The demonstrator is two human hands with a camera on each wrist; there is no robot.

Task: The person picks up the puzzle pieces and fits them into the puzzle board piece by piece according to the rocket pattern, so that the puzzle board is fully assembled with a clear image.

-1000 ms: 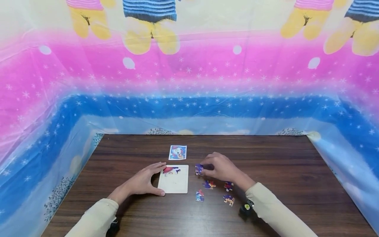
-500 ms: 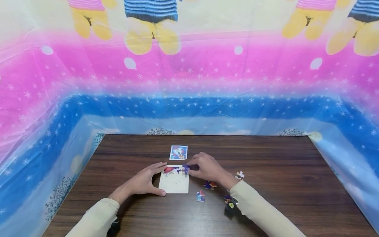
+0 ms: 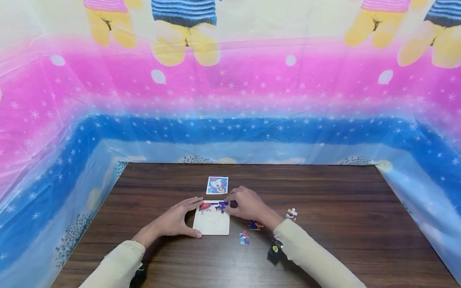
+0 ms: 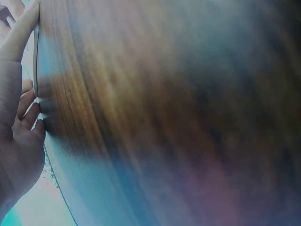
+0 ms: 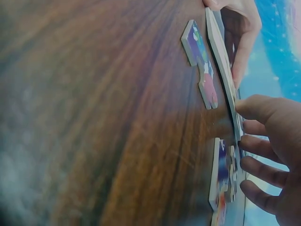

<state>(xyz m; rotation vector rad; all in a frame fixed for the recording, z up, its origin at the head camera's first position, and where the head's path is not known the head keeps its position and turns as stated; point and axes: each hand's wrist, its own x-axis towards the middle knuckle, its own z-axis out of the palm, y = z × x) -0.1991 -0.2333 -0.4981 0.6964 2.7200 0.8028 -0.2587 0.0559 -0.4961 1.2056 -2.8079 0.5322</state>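
Observation:
A white square puzzle board (image 3: 211, 225) lies on the table, with red and white puzzle pieces (image 3: 207, 207) set along its top left. My left hand (image 3: 176, 218) holds the board's left side, fingers at the upper corner and thumb at the lower one. At the top right of the board my right hand (image 3: 248, 203) pinches a purple puzzle piece (image 3: 222, 207) between thumb and fingers. The piece sits in that corner area; whether it lies fully flat I cannot tell. In the right wrist view, the right hand (image 5: 277, 150) is beside the board's edge.
A small picture card (image 3: 217, 185) lies behind the board. Loose pieces lie to the right: a blue and red one (image 3: 244, 238), a purple and orange one (image 3: 255, 225) partly under the right arm, and another (image 3: 291, 214) beyond the forearm. A printed cloth (image 3: 230, 132) hangs around the wooden table.
My right hand has picked up the purple piece from the table and carried it left onto the board's top right corner. The left hand stays on the board.

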